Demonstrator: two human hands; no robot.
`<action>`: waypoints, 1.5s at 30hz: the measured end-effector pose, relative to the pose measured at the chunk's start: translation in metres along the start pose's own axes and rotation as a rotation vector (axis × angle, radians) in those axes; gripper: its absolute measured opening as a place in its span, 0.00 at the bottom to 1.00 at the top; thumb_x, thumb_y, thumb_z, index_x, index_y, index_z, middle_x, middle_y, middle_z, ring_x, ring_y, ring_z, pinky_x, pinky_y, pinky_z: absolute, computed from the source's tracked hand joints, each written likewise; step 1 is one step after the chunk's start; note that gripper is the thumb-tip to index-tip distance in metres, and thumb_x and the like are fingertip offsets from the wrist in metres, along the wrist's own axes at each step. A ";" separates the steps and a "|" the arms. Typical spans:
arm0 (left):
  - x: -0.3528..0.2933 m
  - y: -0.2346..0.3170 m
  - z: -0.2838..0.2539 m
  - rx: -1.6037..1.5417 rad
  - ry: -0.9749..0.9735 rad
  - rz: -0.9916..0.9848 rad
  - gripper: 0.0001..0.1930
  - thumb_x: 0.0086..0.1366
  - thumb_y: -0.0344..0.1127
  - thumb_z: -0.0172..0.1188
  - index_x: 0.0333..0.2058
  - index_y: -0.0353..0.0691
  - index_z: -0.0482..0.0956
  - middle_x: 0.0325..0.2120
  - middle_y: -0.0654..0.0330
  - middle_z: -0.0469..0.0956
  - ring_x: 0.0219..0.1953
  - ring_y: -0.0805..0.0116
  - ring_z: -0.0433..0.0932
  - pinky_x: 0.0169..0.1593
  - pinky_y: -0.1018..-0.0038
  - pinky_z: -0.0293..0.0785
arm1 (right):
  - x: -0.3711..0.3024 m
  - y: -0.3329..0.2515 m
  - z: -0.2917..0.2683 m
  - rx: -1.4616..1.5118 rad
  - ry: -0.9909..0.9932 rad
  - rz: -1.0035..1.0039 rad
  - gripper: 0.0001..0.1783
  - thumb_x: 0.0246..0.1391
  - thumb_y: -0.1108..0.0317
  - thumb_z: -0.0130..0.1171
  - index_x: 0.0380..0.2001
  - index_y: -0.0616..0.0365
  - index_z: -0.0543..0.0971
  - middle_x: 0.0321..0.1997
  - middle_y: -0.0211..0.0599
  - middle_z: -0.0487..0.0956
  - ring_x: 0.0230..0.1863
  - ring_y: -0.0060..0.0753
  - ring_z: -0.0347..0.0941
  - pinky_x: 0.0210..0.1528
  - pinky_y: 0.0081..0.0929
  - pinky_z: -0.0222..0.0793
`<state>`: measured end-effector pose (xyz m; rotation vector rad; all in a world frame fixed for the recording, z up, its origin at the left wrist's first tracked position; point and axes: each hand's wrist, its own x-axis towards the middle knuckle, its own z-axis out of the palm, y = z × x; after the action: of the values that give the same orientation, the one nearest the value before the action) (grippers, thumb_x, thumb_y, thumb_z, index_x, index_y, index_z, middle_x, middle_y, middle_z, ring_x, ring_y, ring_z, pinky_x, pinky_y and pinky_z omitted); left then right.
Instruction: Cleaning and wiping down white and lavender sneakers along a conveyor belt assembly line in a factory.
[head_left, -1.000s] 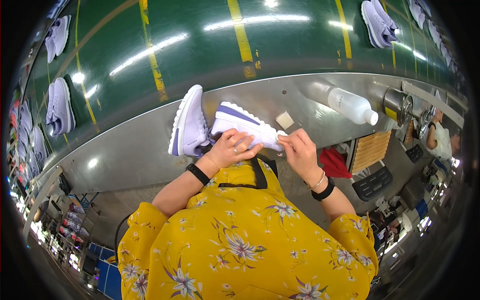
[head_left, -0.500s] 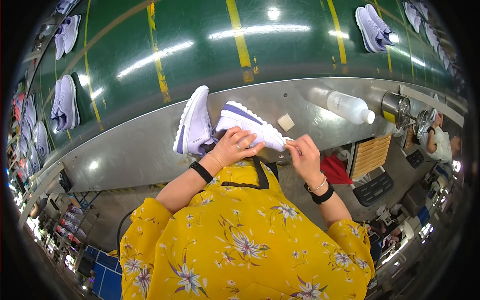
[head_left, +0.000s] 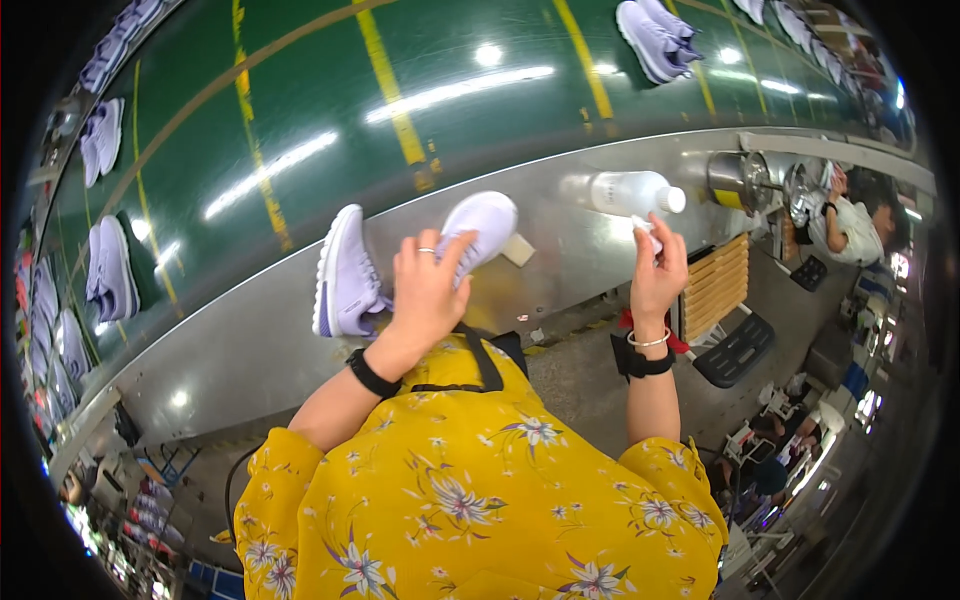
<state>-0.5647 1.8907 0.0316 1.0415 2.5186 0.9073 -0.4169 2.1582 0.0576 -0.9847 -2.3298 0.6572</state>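
Note:
My left hand [head_left: 425, 300] is closed on a lavender sneaker [head_left: 487, 222], its thumb and fingers over the upper. The shoe's toe points away from me. Just left of it, a second lavender sneaker [head_left: 345, 270] with a white sole lies tilted on the metal ledge. My right hand [head_left: 658, 275] is raised over the ledge's near edge, thumb and fingers pinching a small white wad [head_left: 648, 232]; I cannot tell whether it is cloth or paper. Right behind that hand, a white plastic bottle [head_left: 622, 192] lies on its side. A small cream block [head_left: 517, 250] sits beside the held sneaker.
Beyond the metal ledge [head_left: 230, 345] runs a green surface [head_left: 300, 90] with yellow lines, carrying more pairs of lavender sneakers [head_left: 655, 40]. A metal pot [head_left: 735, 180] stands right of the bottle. A wooden-slatted seat [head_left: 716, 288] is below it. Another person [head_left: 850, 225] sits at far right.
My right hand has left the sneaker's toe and moved right, up to the bottle, with the white wad. My left hand has turned the sneaker, toe away from me and upper up.

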 end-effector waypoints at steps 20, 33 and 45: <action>-0.072 -0.072 -0.029 0.144 0.042 -0.435 0.64 0.42 0.45 0.81 0.72 0.41 0.44 0.59 0.42 0.65 0.56 0.41 0.69 0.56 0.52 0.70 | 0.065 0.056 0.002 -0.231 0.236 -0.333 0.10 0.57 0.72 0.67 0.42 0.55 0.87 0.37 0.35 0.79 0.35 0.34 0.77 0.36 0.30 0.75; -0.077 -0.102 -0.058 -1.457 0.201 -0.991 0.41 0.49 0.27 0.53 0.67 0.37 0.62 0.56 0.47 0.75 0.55 0.54 0.76 0.61 0.62 0.72 | 0.055 0.065 0.015 -0.203 0.232 -0.233 0.23 0.50 0.64 0.75 0.48 0.62 0.81 0.47 0.45 0.84 0.47 0.44 0.82 0.50 0.35 0.77; -0.074 -0.074 -0.057 -2.273 -0.103 -0.492 0.41 0.57 0.41 0.62 0.68 0.36 0.60 0.61 0.36 0.68 0.58 0.48 0.75 0.61 0.58 0.74 | 0.052 0.137 -0.008 1.006 0.326 0.645 0.23 0.56 0.65 0.70 0.51 0.65 0.76 0.49 0.41 0.81 0.47 0.35 0.80 0.48 0.32 0.82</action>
<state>-0.5787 1.7719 0.0286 -0.3279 0.3122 2.1121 -0.3745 2.2833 -0.0051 -1.1676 -1.0828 1.5548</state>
